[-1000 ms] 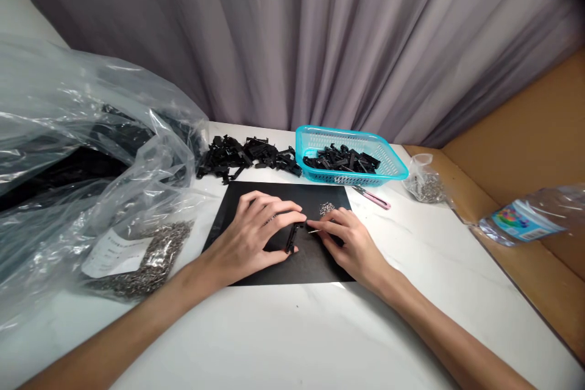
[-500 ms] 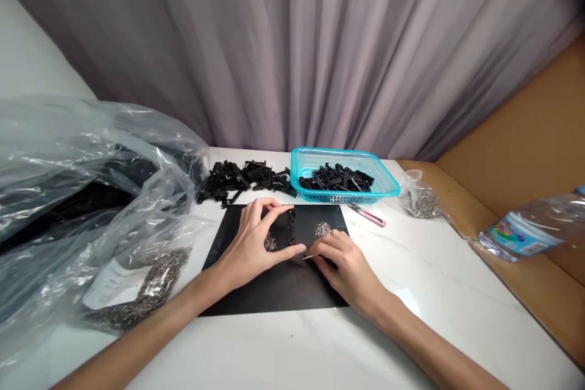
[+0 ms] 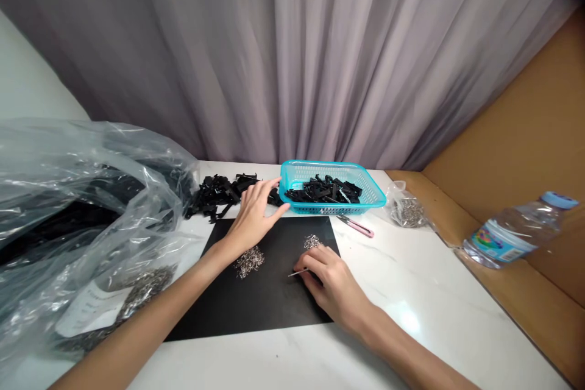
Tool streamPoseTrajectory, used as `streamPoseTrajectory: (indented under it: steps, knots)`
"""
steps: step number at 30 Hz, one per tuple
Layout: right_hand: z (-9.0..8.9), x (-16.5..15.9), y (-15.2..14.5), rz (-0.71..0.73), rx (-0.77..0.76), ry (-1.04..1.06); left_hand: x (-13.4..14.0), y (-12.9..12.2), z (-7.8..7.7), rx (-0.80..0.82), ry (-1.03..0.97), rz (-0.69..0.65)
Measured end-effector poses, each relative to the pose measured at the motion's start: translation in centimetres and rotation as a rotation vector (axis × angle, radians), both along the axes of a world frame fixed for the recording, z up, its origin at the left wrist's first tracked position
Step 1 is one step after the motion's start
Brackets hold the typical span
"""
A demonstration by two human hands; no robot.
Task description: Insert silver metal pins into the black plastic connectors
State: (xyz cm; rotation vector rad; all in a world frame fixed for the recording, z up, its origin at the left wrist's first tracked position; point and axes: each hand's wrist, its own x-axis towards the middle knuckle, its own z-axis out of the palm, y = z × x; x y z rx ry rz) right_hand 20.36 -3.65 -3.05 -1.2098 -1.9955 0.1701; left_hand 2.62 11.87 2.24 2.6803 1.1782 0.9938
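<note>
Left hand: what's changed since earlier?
The left hand moved forward from over the black mat to the left end of the blue basket. The black piece it pinched no longer shows in its grip; whereabouts unclear. The right hand still holds a thin pin; the basket stayed put.

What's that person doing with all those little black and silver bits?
A person's right hand is pinching a thin light stick over a black mat. Their left hand is spread open beside the blue basket; I can't tell if it touches it. Black parts lie in the basket, and two little piles of silver bits sit on the mat.
</note>
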Motion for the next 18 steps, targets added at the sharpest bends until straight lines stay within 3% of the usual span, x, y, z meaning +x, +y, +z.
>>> streamPoseTrajectory:
  steps: [4, 8, 18]
  knots:
    - [-0.3, 0.0, 0.0, 0.005, 0.007, 0.008, -2.4, 1.1, -1.2, -0.010, 0.080, 0.041]
    - [-0.5, -0.1, -0.1, 0.004, -0.001, 0.012, -2.9, 2.0, -2.1, 0.008, 0.173, 0.028]
    - [-0.5, -0.1, -0.1, 0.019, -0.042, 0.041, -1.4, 3.1, -1.5, 0.116, 0.284, 0.001]
